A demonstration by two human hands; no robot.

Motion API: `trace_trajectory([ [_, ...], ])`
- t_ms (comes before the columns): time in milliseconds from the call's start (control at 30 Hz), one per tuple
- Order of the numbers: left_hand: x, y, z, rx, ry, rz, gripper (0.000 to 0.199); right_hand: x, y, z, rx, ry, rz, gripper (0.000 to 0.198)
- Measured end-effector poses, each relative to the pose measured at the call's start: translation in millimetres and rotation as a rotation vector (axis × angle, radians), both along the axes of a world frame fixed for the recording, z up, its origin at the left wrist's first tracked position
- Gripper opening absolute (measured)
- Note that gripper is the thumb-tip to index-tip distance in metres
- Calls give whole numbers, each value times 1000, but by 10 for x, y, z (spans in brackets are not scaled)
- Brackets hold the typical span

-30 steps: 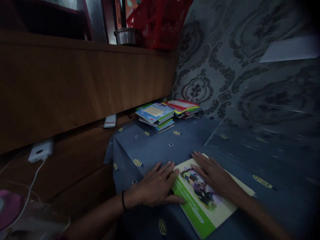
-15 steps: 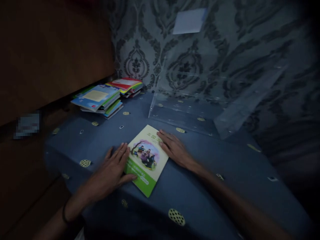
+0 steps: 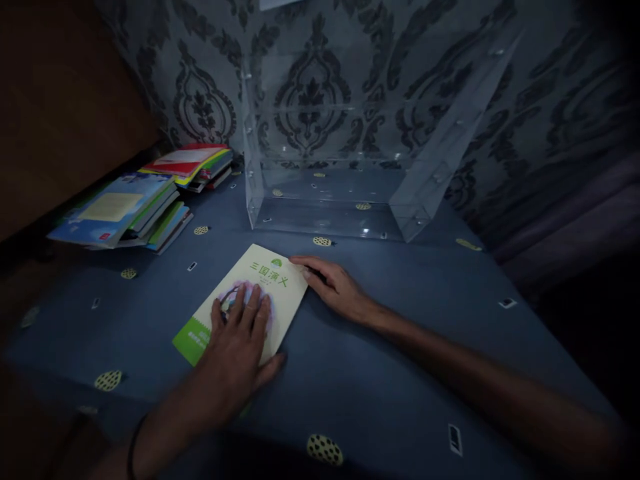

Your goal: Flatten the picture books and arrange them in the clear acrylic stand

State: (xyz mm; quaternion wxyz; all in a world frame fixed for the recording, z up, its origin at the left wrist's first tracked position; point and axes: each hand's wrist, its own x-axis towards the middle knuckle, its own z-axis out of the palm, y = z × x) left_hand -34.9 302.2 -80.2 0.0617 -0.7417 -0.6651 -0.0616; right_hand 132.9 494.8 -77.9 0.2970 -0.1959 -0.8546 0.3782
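Observation:
A thin paperback book [image 3: 285,293] with a pale cover, green Chinese title and green lower band lies tilted on the cloth-covered table. Flat across its picture rests my left hand [image 3: 235,347], fingers spread, hiding much of the lower cover. A dark band circles that wrist. At the book's upper right corner, my right hand [image 3: 335,287] has its fingers and thumb closed around the corner. Behind the book stands a clear plastic rack [image 3: 325,217] with slanted sides.
A stack of books [image 3: 115,207] with a blue cover on top sits at the left. Behind it is another book stack [image 3: 185,163] topped in red. The blue patterned tablecloth [image 3: 400,400] reaches the front edge. Damask wallpaper [image 3: 310,73] covers the wall behind.
My left hand has moved from the book's left edge onto its cover. The book has turned, and my right hand has shifted to its upper corner. The camera view has shifted too.

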Motion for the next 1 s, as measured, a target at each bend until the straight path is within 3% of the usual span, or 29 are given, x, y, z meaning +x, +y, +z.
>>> trace_trajectory([
  [167, -55, 173, 73, 9, 76, 1, 79, 120, 74, 45, -75, 28, -43, 34],
  [367, 55, 509, 244, -39, 162, 4, 63, 263, 114, 37, -66, 43, -83, 35],
  [633, 188, 836, 469, -59, 266, -43, 56, 269, 106, 97, -214, 34, -128, 35],
  [867, 135, 863, 778, -140, 61, -33, 48, 281, 118, 133, -273, 12, -119, 34],
  [1000, 54, 851, 804, -166, -61, -16, 49, 283, 123, 134, -275, 24, -127, 34],
])
